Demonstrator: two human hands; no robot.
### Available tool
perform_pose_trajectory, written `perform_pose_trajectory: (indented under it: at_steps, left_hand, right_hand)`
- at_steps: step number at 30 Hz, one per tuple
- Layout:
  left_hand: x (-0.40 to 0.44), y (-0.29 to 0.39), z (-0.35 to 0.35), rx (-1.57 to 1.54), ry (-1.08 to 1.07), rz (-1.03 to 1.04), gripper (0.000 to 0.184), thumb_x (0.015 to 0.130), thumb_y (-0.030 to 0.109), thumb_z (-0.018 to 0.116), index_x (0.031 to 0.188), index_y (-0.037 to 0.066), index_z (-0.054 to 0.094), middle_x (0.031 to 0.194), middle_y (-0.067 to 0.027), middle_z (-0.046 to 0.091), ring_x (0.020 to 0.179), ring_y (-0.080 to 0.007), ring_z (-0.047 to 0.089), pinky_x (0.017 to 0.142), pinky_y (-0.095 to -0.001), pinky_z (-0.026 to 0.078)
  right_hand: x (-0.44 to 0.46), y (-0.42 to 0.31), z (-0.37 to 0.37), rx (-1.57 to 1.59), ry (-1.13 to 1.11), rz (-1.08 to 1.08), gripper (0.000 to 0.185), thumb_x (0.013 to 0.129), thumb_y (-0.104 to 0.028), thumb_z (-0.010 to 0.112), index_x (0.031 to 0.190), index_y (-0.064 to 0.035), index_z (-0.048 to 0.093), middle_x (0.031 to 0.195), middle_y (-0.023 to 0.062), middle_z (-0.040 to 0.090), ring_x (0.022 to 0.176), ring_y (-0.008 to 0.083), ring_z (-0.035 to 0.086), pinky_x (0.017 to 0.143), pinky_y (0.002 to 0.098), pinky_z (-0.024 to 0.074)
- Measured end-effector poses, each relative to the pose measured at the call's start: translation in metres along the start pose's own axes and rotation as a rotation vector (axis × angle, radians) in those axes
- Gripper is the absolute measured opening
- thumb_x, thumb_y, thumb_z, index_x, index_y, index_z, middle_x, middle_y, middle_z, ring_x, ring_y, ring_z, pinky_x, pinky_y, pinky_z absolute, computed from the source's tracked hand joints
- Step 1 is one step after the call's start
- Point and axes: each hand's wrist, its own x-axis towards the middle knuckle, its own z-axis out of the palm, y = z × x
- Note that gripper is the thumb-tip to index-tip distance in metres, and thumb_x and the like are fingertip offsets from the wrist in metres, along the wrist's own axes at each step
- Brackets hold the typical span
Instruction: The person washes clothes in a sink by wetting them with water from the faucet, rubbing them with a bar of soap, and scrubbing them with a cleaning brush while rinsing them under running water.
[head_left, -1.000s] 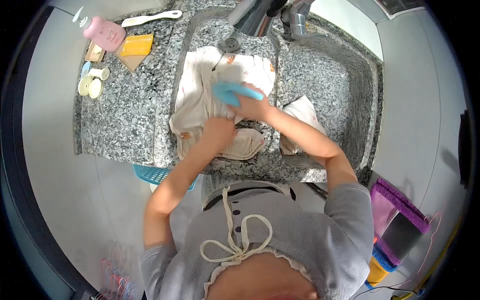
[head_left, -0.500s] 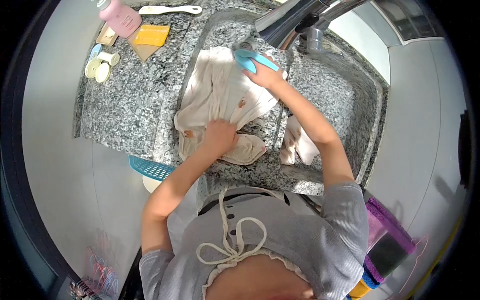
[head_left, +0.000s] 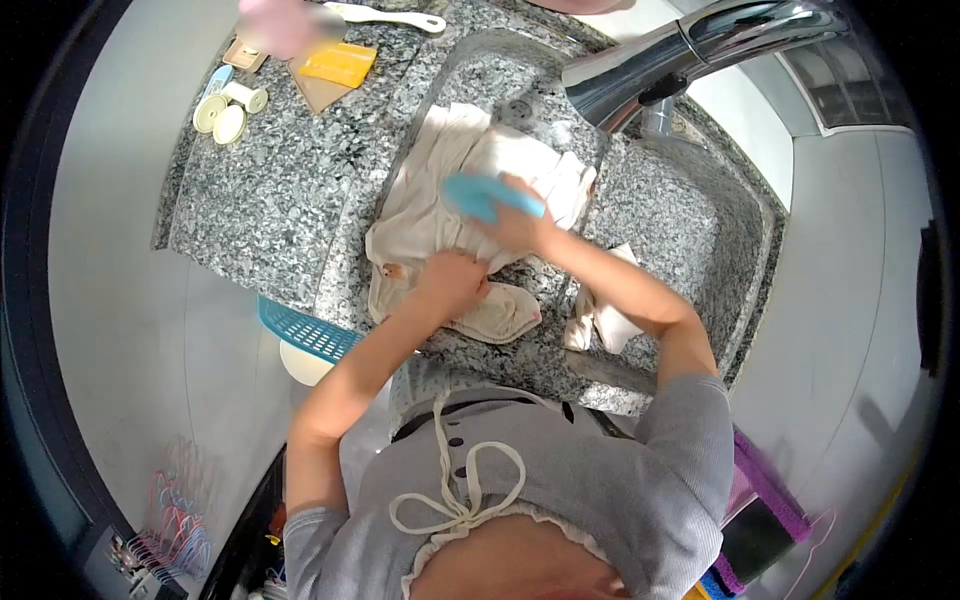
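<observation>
A cream garment [head_left: 425, 195] with small brown printed figures is spread over the granite sink's washboard-like slope. My left hand [head_left: 455, 280] is closed on the bunched lower part of the cloth and presses it down. In my right hand [head_left: 522, 225] is a light blue scrub brush [head_left: 475, 195], blurred by motion, lying against the middle of the garment just above my left hand. The brush's bristles are hidden underneath it. A smaller white cloth [head_left: 610, 315] lies crumpled in the right basin, under my right forearm.
A chrome faucet [head_left: 660, 65] reaches over the sink from the back. At the left of the counter [head_left: 270, 200] are a pink bottle [head_left: 280, 25], a white-handled brush [head_left: 385, 16], a yellow scraper [head_left: 340, 64] and pale round pieces [head_left: 229, 123]. A blue basket [head_left: 305, 330] sits below the counter edge.
My right hand has drawn the brush down and left across the cloth, toward my left hand. My left hand keeps its hold. The whole view has shifted slightly.
</observation>
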Motion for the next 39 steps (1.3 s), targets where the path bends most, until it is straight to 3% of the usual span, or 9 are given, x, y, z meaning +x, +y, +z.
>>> perform_pose_trajectory:
  at_steps: [5, 10, 13, 17, 23, 29, 31, 32, 39]
  left_hand:
    - [-0.004, 0.003, -0.002, -0.017, -0.048, -0.004, 0.019, 0.075, 0.023, 0.056, 0.081, 0.006, 0.061, 0.072, -0.0120, 0.060, 0.074, -0.0288, 0.059, 0.067, -0.0420, 0.048]
    - [-0.004, 0.000, 0.007, -0.041, 0.040, 0.000, 0.019, 0.076, 0.023, 0.055, 0.080, 0.006, 0.061, 0.071, -0.0121, 0.060, 0.073, -0.0290, 0.059, 0.066, -0.0422, 0.048]
    - [-0.002, 0.004, -0.001, 0.008, -0.040, 0.000, 0.020, 0.076, 0.023, 0.055, 0.081, 0.005, 0.061, 0.071, -0.0119, 0.060, 0.072, -0.0289, 0.059, 0.065, -0.0423, 0.048]
    - [0.001, 0.003, 0.001, -0.001, -0.050, -0.015, 0.019, 0.077, 0.023, 0.054, 0.081, 0.006, 0.061, 0.069, -0.0111, 0.059, 0.070, -0.0289, 0.059, 0.063, -0.0419, 0.048]
    - [-0.005, 0.000, 0.007, -0.007, 0.045, 0.046, 0.019, 0.076, 0.023, 0.056, 0.086, 0.006, 0.059, 0.072, -0.0101, 0.059, 0.073, -0.0282, 0.059, 0.063, -0.0410, 0.048]
    - [-0.009, 0.005, 0.008, -0.046, 0.129, 0.138, 0.021, 0.078, 0.022, 0.055, 0.090, 0.006, 0.058, 0.084, -0.0089, 0.059, 0.082, -0.0261, 0.058, 0.068, -0.0399, 0.047]
    - [-0.011, 0.006, 0.012, -0.102, 0.036, 0.154, 0.022, 0.078, 0.022, 0.054, 0.092, 0.005, 0.058, 0.089, -0.0089, 0.058, 0.086, -0.0250, 0.057, 0.072, -0.0397, 0.047]
    - [-0.012, 0.007, 0.007, -0.102, 0.060, 0.116, 0.023, 0.079, 0.023, 0.054, 0.094, 0.005, 0.057, 0.090, -0.0090, 0.058, 0.086, -0.0252, 0.057, 0.072, -0.0401, 0.047]
    - [0.011, -0.004, -0.016, 0.143, 0.216, -0.353, 0.033, 0.077, 0.025, 0.058, 0.101, 0.003, 0.051, 0.093, -0.0109, 0.057, 0.088, -0.0272, 0.057, 0.072, -0.0424, 0.047]
  right_hand:
    - [0.036, 0.033, -0.053, -0.260, -0.082, 0.371, 0.047, 0.077, -0.040, 0.056, 0.116, -0.0137, 0.052, 0.104, 0.0119, 0.059, 0.094, 0.0291, 0.056, 0.081, 0.0392, 0.0470]
    - [-0.045, -0.023, -0.033, -0.164, 0.001, -0.010, 0.057, 0.076, -0.039, 0.061, 0.124, -0.0115, 0.047, 0.108, 0.0169, 0.056, 0.098, 0.0318, 0.055, 0.088, 0.0401, 0.0440]
    - [-0.008, 0.011, -0.066, -0.175, -0.232, 0.464, 0.052, 0.079, -0.037, 0.057, 0.124, -0.0132, 0.047, 0.107, 0.0130, 0.059, 0.095, 0.0267, 0.058, 0.084, 0.0380, 0.0468]
    - [-0.036, -0.005, -0.028, -0.188, -0.013, 0.088, 0.046, 0.075, -0.030, 0.063, 0.116, -0.0113, 0.053, 0.103, 0.0126, 0.059, 0.094, 0.0271, 0.057, 0.083, 0.0382, 0.0469]
    - [0.006, 0.008, -0.044, -0.097, -0.110, 0.347, 0.040, 0.074, -0.032, 0.064, 0.108, -0.0129, 0.057, 0.097, 0.0101, 0.062, 0.086, 0.0266, 0.060, 0.073, 0.0377, 0.0509]
    - [-0.003, -0.024, 0.019, 0.205, 0.252, -0.286, 0.039, 0.075, -0.029, 0.060, 0.113, -0.0209, 0.058, 0.100, 0.0019, 0.063, 0.092, 0.0218, 0.060, 0.079, 0.0326, 0.0492]
    - [-0.001, -0.028, 0.013, -0.190, 0.262, -0.332, 0.043, 0.075, -0.030, 0.061, 0.117, -0.0210, 0.056, 0.103, 0.0016, 0.062, 0.094, 0.0222, 0.060, 0.080, 0.0327, 0.0490]
    - [0.016, -0.035, -0.025, -0.055, -0.118, 0.071, 0.050, 0.075, -0.033, 0.059, 0.122, -0.0207, 0.050, 0.112, 0.0022, 0.058, 0.100, 0.0255, 0.057, 0.087, 0.0351, 0.0463]
    - [0.020, 0.010, -0.034, 0.007, -0.004, 0.265, 0.063, 0.075, -0.041, 0.059, 0.128, -0.0128, 0.041, 0.125, 0.0130, 0.049, 0.108, 0.0339, 0.050, 0.094, 0.0398, 0.0393]
